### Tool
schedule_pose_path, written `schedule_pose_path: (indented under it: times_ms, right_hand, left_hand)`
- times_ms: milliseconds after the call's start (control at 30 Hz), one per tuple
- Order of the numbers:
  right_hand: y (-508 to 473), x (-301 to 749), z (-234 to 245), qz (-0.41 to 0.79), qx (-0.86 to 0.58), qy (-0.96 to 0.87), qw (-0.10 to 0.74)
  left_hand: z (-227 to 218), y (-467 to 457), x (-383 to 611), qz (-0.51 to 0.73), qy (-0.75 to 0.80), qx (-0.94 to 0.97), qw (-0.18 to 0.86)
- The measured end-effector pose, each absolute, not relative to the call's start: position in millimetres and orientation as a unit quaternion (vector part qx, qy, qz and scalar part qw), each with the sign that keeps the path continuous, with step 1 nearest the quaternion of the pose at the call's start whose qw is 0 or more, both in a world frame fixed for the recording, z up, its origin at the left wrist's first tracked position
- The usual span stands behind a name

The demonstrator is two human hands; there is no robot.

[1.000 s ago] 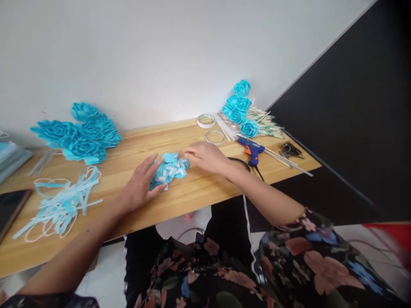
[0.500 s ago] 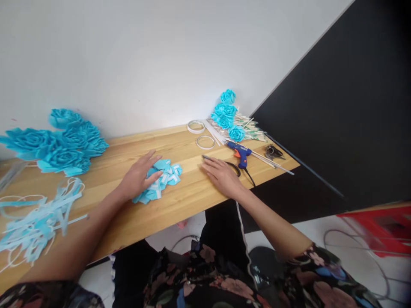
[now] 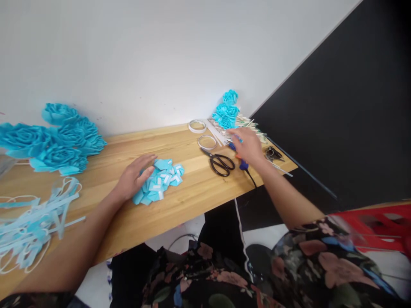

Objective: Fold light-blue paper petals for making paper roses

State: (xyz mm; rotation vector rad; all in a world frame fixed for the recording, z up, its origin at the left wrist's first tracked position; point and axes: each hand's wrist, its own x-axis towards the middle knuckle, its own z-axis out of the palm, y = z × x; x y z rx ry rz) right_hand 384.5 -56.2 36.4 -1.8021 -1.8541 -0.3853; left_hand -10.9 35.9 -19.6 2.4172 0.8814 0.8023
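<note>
Table [image 3: 192,194]: a long wooden top is running along a white wall, with everything else lying on it.
Large roses [image 3: 54,139]: a cluster of big blue paper roses is sitting at the far left against the wall.
Strips [image 3: 32,222]: a loose tangle of pale blue and white paper strips is lying near the left front edge.
Left hand [image 3: 133,179]: it is resting flat and open, fingers spread only a little, palm down on the left side of the paper pieces; it is gripping nothing.
Paper pieces [image 3: 162,179]: a small heap of light blue cut pieces with white tabs is lying mid-table, just under the left fingertips.
Right hand [image 3: 248,147]: it is reaching over the glue gun at the right end of the table, fingers loosely curved down onto it; whether they are closing around it cannot be told.
Glue gun [image 3: 243,163]: only a bit of blue body, an orange trigger and a black cord are showing under the hand.
Change: half a second ago the right hand was lying flat over the scissors; now it is further right and the scissors are lying uncovered.
Scissors [image 3: 220,162]: black-handled, lying shut between the paper pieces and the glue gun.
Small roses [image 3: 226,113]: a few are lying on sticks behind the right hand.
Tape rolls [image 3: 207,141]: two white rings are lying near the wall.
</note>
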Motion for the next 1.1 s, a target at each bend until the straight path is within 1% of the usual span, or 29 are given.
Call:
schedule_pose_path:
  times_ms: [67,133,200,267,333,467,533,600,767,867,967,1100]
  right_hand:
    - [-48.5,427.2,47.2,-0.165,-0.721,-0.632,0.229]
    - [-39.8,465.9,50.2,-0.164,-0.764,-0.601,0.167]
    - [-30.3,494.6,46.4,-0.143,-0.782,-0.6,0.093]
    - [-20.2,511.7,39.0,-0.13,-0.778,-0.614,0.044]
    - [-10.4,519.5,31.6,-0.126,-0.764,-0.632,0.02]
    - [2.5,523.7,25.1,-0.123,-0.728,-0.674,0.007]
    - [4.2,527.9,26.8,-0.118,-0.718,-0.686,0.019]
    - [4.6,536.1,31.7,-0.111,-0.713,-0.689,0.06]
    - [16.5,566.0,53.6,-0.149,-0.7,-0.648,0.261]
    - [32.9,575.1,66.7,-0.155,-0.723,-0.583,0.337]
    - [47.4,571.3,72.7,-0.115,-0.738,-0.557,0.363]
    - [57.0,558.0,67.5,-0.09,-0.741,-0.558,0.362]
  left_hand:
    - [-20.2,38.5,-10.8,0.306,0.323,0.866,0.229]
    - [-21.6,41.0,-10.3,0.324,0.33,0.852,0.245]
    - [-23.4,43.0,-10.0,0.344,0.342,0.834,0.263]
    - [-25.0,44.4,-10.1,0.362,0.356,0.816,0.278]
    - [-25.5,44.8,-10.5,0.373,0.37,0.799,0.293]
    - [-23.8,44.1,-10.7,0.375,0.391,0.779,0.314]
    - [-23.0,43.9,-10.5,0.374,0.397,0.777,0.314]
    - [-22.8,44.0,-10.5,0.375,0.401,0.776,0.312]
    - [-23.6,43.7,-11.5,0.367,0.402,0.775,0.321]
    - [-24.4,43.7,-12.1,0.368,0.405,0.774,0.318]
    - [-25.7,44.2,-12.7,0.368,0.408,0.773,0.318]
    - [-25.4,44.5,-13.3,0.366,0.407,0.776,0.314]
